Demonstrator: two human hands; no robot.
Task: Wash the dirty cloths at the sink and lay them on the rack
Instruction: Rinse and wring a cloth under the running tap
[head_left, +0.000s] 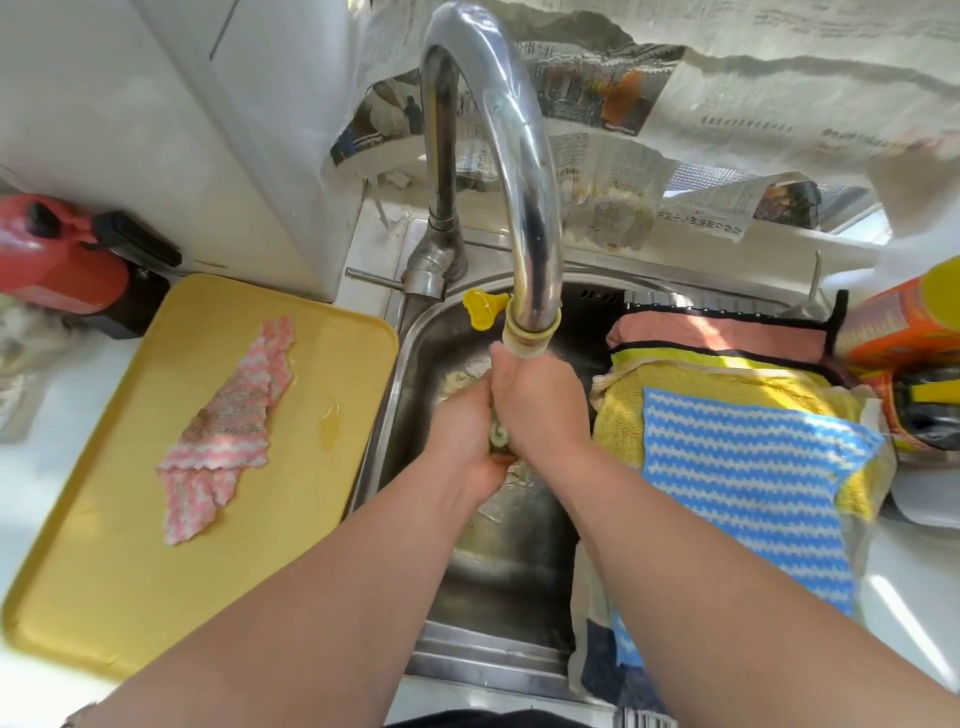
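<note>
Over the sink (498, 566), under the tap (524, 171), our left hand (460, 434) and right hand (537, 405) both curl round a small bunched cloth (498, 435). Left of the sink, a pink striped cloth (228, 415) lies on a yellow tray (119, 545). Right of the sink, a blue striped cloth (743, 488) lies spread over a yellow towel (621, 421).

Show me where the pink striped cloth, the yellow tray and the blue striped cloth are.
pink striped cloth (228, 431), head view, on the cloth's speckled middle.
yellow tray (104, 571), head view, on bare tray surface near its front corner.
blue striped cloth (748, 493), head view, on the cloth's centre.
</note>
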